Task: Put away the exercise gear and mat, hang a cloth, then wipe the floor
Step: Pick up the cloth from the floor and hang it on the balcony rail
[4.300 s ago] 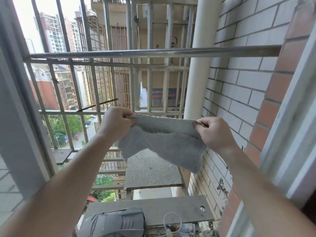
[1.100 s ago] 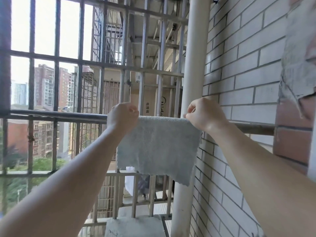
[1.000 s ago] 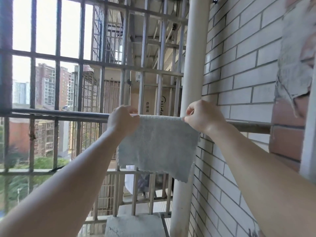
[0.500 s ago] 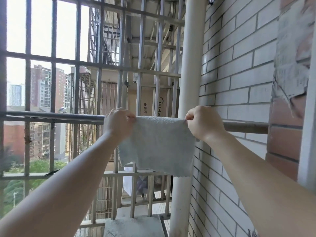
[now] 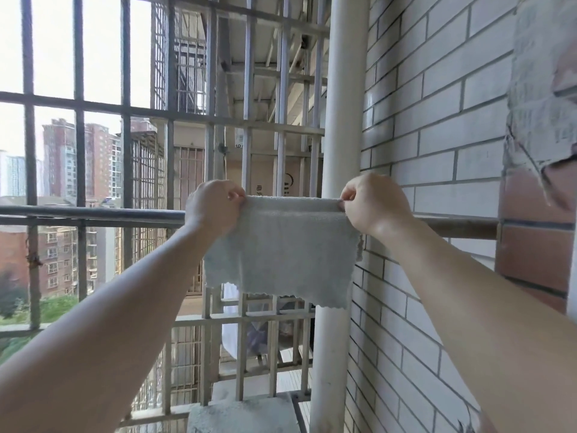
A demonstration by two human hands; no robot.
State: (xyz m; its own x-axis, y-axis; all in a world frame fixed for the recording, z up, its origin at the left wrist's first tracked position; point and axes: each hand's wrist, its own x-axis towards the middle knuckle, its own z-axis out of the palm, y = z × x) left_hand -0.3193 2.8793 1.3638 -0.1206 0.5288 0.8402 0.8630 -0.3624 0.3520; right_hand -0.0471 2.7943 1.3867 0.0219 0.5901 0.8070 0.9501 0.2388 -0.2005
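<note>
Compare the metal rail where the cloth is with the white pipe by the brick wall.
The rail runs level and is dark grey; the pipe stands upright and is white. The rail is slim, the pipe clearly thicker. The top edge of the cloth lies along the rail, pinched at its corners by the left hand and right hand; the pipe passes behind it. Both are round and smooth.

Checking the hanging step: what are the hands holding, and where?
Both hold the cloth: the left hand pinches its top left corner, the right hand its top right corner.
</note>
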